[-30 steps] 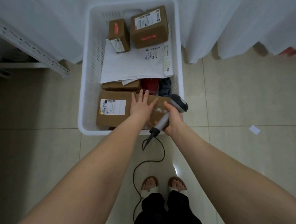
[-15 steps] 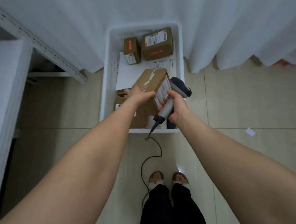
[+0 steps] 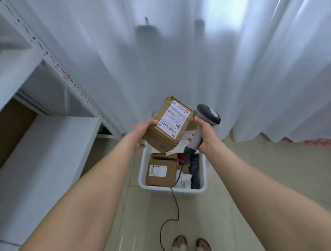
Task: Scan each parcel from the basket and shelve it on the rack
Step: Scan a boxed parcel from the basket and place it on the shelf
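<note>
Left hand [image 3: 142, 133] grips a cardboard parcel [image 3: 166, 125] held up above the white basket [image 3: 142, 171], label up. Right hand [image 3: 204, 134] is wrapped round the handheld barcode scanner [image 3: 208, 115] just beside it. Scan looks pending, shelving on the rack [image 3: 56, 65] not yet done, and several parcels are left in the basket.

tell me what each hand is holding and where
Left hand grips the brown parcel by its left side; right hand grips the scanner by its handle.

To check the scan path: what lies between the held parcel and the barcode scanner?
Head view: the stretch is bare. Between the parcel and the barcode scanner only contents of the basket below show through the gap.
</note>
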`<state>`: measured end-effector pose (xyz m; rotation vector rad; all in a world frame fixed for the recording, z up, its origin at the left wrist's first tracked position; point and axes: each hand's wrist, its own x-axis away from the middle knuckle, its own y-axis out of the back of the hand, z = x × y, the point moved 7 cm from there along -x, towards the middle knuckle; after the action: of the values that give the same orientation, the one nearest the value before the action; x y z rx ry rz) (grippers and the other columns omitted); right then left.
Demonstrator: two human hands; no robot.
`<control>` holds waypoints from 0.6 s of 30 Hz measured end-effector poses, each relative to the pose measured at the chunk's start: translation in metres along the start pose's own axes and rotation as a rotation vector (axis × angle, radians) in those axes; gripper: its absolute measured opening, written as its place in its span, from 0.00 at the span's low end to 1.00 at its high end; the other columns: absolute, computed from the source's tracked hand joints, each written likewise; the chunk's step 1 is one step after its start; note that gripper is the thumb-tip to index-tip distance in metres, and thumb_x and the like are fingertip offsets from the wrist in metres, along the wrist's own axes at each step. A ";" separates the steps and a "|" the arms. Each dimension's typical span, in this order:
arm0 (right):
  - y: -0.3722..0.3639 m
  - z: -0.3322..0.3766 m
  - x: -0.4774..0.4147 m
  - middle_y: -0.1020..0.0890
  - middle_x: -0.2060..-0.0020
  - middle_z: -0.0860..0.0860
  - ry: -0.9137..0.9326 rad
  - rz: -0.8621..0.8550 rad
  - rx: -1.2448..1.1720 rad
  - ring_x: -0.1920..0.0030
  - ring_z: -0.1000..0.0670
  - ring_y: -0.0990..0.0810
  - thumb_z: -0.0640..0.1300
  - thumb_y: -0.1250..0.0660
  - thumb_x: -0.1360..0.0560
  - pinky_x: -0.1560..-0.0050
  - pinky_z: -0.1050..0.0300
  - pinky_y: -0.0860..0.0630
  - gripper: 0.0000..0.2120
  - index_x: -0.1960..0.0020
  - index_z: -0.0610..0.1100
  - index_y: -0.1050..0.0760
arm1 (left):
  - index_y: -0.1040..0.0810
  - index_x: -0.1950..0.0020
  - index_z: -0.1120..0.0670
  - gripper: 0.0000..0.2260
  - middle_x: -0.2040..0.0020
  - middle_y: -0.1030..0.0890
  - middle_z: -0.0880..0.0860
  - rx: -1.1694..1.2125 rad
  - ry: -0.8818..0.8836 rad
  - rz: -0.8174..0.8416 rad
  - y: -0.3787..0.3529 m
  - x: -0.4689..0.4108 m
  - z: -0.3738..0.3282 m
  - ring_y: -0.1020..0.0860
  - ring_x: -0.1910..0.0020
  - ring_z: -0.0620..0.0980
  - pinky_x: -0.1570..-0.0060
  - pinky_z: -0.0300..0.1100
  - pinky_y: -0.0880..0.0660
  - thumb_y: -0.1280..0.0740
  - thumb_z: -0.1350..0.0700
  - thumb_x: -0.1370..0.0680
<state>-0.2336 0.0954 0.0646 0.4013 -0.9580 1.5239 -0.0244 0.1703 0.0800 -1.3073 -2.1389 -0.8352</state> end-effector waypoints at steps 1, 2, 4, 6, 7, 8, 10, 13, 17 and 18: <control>-0.005 0.014 0.014 0.17 0.44 0.44 0.018 -0.004 0.018 0.44 0.41 0.19 0.48 0.26 0.29 0.41 0.44 0.22 0.23 0.36 0.45 0.24 | 0.25 0.48 0.48 0.13 0.50 0.24 0.48 0.005 -0.008 0.003 0.009 0.017 -0.016 0.27 0.48 0.49 0.41 0.54 0.36 0.33 0.43 0.27; -0.011 0.027 0.027 0.18 0.43 0.44 0.035 -0.001 0.029 0.43 0.41 0.20 0.48 0.26 0.29 0.39 0.42 0.24 0.23 0.36 0.45 0.24 | 0.25 0.51 0.48 0.12 0.52 0.24 0.48 0.001 -0.022 0.009 0.018 0.033 -0.033 0.27 0.50 0.48 0.39 0.55 0.36 0.32 0.43 0.28; -0.021 0.051 0.051 0.17 0.45 0.44 0.050 0.026 0.033 0.44 0.41 0.19 0.48 0.25 0.29 0.38 0.40 0.25 0.23 0.36 0.47 0.24 | 0.24 0.50 0.48 0.14 0.50 0.24 0.50 -0.034 -0.052 0.039 0.036 0.062 -0.062 0.27 0.50 0.48 0.38 0.55 0.36 0.33 0.41 0.30; -0.029 0.069 0.073 0.16 0.46 0.44 0.047 0.077 0.032 0.46 0.40 0.18 0.50 0.25 0.30 0.39 0.37 0.25 0.23 0.37 0.47 0.24 | 0.24 0.42 0.51 0.19 0.44 0.25 0.52 -0.074 -0.080 0.083 0.052 0.088 -0.090 0.27 0.43 0.51 0.36 0.57 0.35 0.34 0.42 0.28; -0.033 0.077 0.083 0.16 0.47 0.44 0.047 0.113 0.039 0.47 0.40 0.17 0.50 0.25 0.30 0.41 0.37 0.24 0.22 0.38 0.47 0.24 | 0.26 0.38 0.53 0.23 0.41 0.26 0.53 -0.088 -0.088 0.098 0.060 0.101 -0.103 0.28 0.40 0.52 0.35 0.59 0.35 0.33 0.42 0.28; -0.038 0.084 0.092 0.15 0.49 0.45 0.047 0.157 0.047 0.50 0.40 0.16 0.51 0.25 0.30 0.44 0.39 0.22 0.21 0.39 0.47 0.23 | 0.27 0.35 0.54 0.26 0.40 0.26 0.53 -0.100 -0.094 0.107 0.066 0.113 -0.115 0.28 0.38 0.53 0.35 0.61 0.35 0.33 0.41 0.28; -0.051 0.093 0.112 0.14 0.53 0.46 0.057 0.256 0.050 0.56 0.43 0.14 0.51 0.26 0.29 0.57 0.46 0.18 0.18 0.42 0.46 0.21 | 0.27 0.35 0.53 0.25 0.39 0.26 0.53 -0.121 -0.130 0.098 0.076 0.135 -0.136 0.28 0.38 0.54 0.36 0.63 0.34 0.34 0.41 0.27; -0.064 0.102 0.135 0.14 0.54 0.46 0.125 0.309 0.091 0.59 0.45 0.14 0.48 0.26 0.28 0.63 0.52 0.18 0.16 0.42 0.44 0.21 | 0.23 0.45 0.50 0.19 0.46 0.22 0.52 -0.064 -0.232 0.002 0.085 0.164 -0.165 0.24 0.44 0.53 0.42 0.58 0.28 0.33 0.38 0.28; -0.077 0.105 0.157 0.15 0.49 0.43 0.129 0.288 0.053 0.48 0.43 0.16 0.46 0.25 0.29 0.42 0.48 0.21 0.21 0.38 0.42 0.24 | 0.23 0.45 0.49 0.18 0.52 0.17 0.49 0.080 -0.453 -0.037 0.087 0.193 -0.199 0.18 0.54 0.49 0.60 0.43 0.23 0.33 0.39 0.26; -0.080 0.106 0.161 0.14 0.51 0.44 0.121 0.288 0.036 0.50 0.44 0.16 0.46 0.25 0.29 0.40 0.47 0.22 0.21 0.39 0.42 0.23 | 0.24 0.41 0.51 0.18 0.51 0.16 0.50 0.064 -0.482 0.014 0.085 0.197 -0.204 0.17 0.54 0.49 0.62 0.41 0.22 0.32 0.42 0.25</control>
<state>-0.2214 0.1144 0.2715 0.1984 -0.9225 1.8061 -0.0107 0.1727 0.3760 -1.6123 -2.4875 -0.4713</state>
